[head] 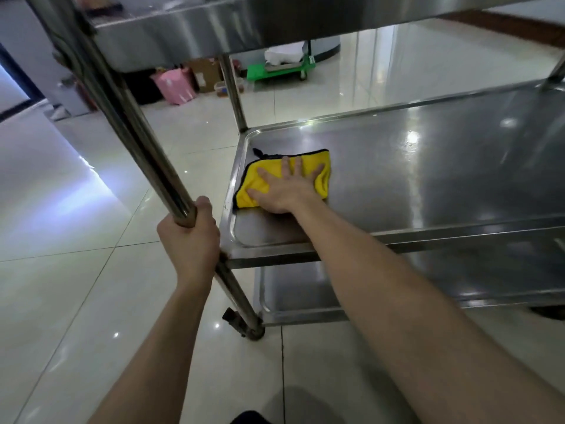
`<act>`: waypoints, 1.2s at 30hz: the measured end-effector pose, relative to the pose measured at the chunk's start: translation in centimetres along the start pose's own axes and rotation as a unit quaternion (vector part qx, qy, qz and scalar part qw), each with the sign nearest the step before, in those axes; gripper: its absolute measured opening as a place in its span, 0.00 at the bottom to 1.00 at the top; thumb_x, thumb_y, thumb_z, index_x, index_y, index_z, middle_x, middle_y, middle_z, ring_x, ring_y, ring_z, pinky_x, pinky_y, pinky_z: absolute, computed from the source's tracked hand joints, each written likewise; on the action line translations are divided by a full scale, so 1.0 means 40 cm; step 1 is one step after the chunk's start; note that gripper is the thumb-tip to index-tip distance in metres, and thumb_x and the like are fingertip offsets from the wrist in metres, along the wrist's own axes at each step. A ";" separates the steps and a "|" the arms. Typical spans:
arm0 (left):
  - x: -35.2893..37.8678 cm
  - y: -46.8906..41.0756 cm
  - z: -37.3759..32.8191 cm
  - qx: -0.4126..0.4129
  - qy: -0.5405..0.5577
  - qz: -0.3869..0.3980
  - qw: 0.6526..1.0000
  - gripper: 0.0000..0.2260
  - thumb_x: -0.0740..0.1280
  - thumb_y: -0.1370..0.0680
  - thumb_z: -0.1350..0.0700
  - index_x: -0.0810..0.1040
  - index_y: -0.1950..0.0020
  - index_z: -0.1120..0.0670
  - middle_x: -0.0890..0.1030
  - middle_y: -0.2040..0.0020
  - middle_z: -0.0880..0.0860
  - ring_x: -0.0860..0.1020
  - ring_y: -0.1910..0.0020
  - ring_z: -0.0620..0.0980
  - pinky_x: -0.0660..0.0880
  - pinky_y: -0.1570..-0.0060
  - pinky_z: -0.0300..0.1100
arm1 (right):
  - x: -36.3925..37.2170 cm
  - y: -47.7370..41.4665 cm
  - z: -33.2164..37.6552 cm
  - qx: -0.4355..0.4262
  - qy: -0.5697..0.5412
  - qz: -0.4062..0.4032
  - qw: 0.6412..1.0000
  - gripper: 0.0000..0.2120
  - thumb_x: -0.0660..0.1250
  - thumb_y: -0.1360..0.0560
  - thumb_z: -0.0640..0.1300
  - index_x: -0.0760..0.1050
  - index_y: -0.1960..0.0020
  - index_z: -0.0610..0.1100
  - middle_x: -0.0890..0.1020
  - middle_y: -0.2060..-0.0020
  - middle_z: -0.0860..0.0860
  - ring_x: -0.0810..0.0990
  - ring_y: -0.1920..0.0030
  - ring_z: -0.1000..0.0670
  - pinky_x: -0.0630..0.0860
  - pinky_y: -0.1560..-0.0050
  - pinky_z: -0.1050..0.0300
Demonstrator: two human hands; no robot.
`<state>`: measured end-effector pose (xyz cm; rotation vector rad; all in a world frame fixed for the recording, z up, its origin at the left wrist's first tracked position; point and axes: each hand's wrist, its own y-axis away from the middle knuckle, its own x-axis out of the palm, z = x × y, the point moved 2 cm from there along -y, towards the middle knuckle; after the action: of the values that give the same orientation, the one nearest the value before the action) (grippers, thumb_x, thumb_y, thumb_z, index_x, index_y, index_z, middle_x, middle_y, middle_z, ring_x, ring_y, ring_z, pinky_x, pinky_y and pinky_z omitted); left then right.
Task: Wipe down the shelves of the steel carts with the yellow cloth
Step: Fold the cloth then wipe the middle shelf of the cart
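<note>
A steel cart fills the view, seen from low down. On its middle shelf [428, 185] lies the folded yellow cloth [260, 179] with a dark edge, near the shelf's far left corner. My right hand [287, 188] presses flat on the cloth with fingers spread. My left hand [191, 240] grips the cart's near left post [128, 123] just above the middle shelf. The top shelf [195, 32] hangs overhead, and the bottom shelf [299, 298] shows below my right forearm.
Glossy white floor tiles [76, 301] surround the cart. Far back stand a pink bin [175, 84], a cardboard box [206, 73] and a green platform trolley [275, 71]. A caster [237, 324] sits at the post's foot.
</note>
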<state>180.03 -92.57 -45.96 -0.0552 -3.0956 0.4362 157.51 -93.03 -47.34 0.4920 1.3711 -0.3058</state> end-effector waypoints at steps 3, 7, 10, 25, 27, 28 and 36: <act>0.000 -0.005 -0.002 -0.004 -0.003 0.000 1.000 0.18 0.70 0.23 0.48 0.69 0.69 0.51 0.69 0.72 0.54 0.69 0.73 0.52 0.68 0.70 0.47 | 0.045 0.098 0.057 -0.085 0.009 -0.016 0.996 0.38 0.42 0.24 0.80 0.45 0.16 0.71 0.41 0.13 0.45 0.36 0.14 0.36 0.28 0.32 0.14; 0.003 -0.007 -0.007 -0.012 -0.005 -0.004 1.000 0.19 0.71 0.24 0.46 0.66 0.66 0.53 0.69 0.69 0.58 0.70 0.70 0.54 0.70 0.68 0.51 | 0.049 0.234 -0.053 -0.204 0.004 -0.002 0.979 0.33 0.46 0.21 0.77 0.50 0.17 0.72 0.46 0.12 0.54 0.40 0.13 0.47 0.33 0.22 0.23; 0.004 -0.004 -0.012 -0.015 -0.009 0.012 1.000 0.17 0.71 0.24 0.45 0.69 0.63 0.54 0.70 0.68 0.58 0.71 0.69 0.54 0.70 0.67 0.51 | -0.006 0.311 -0.185 -0.202 -0.040 0.065 0.976 0.32 0.57 0.20 0.75 0.58 0.18 0.71 0.50 0.13 0.59 0.42 0.14 0.53 0.33 0.19 0.30; 0.007 0.000 -0.009 -0.013 -0.006 0.012 1.000 0.19 0.70 0.24 0.46 0.66 0.64 0.56 0.69 0.68 0.59 0.69 0.68 0.55 0.70 0.66 0.54 | 0.037 0.118 -0.017 0.108 -0.031 -0.029 0.993 0.60 0.45 0.33 0.88 0.39 0.12 0.54 0.38 0.16 0.31 0.33 0.18 0.26 0.28 0.29 0.18; 0.006 0.003 -0.001 -0.014 -0.009 0.008 1.000 0.23 0.69 0.24 0.45 0.65 0.63 0.62 0.69 0.68 0.64 0.69 0.68 0.54 0.72 0.68 0.58 | 0.011 0.017 -0.027 0.084 -0.023 -0.023 0.996 0.58 0.44 0.34 0.89 0.40 0.13 0.58 0.39 0.15 0.33 0.35 0.17 0.28 0.29 0.28 0.18; 0.008 0.004 0.000 -0.012 -0.011 0.003 1.000 0.24 0.69 0.25 0.45 0.65 0.62 0.65 0.69 0.67 0.67 0.69 0.68 0.54 0.73 0.68 0.59 | -0.002 -0.028 -0.025 0.062 -0.020 -0.021 0.998 0.57 0.44 0.35 0.89 0.42 0.13 0.61 0.39 0.15 0.35 0.36 0.16 0.29 0.30 0.27 0.18; 0.011 0.016 -0.030 0.019 -0.015 -0.021 0.999 0.24 0.68 0.24 0.45 0.66 0.66 0.62 0.68 0.69 0.67 0.68 0.70 0.53 0.69 0.70 0.53 | 0.014 -0.029 0.050 -0.112 0.001 -0.011 0.994 0.49 0.40 0.35 0.88 0.41 0.17 0.73 0.40 0.13 0.47 0.37 0.14 0.41 0.32 0.21 0.26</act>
<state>179.65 -91.60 -44.97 0.0175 -3.1102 0.4999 158.76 -95.01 -47.82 0.2910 1.3942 -0.1674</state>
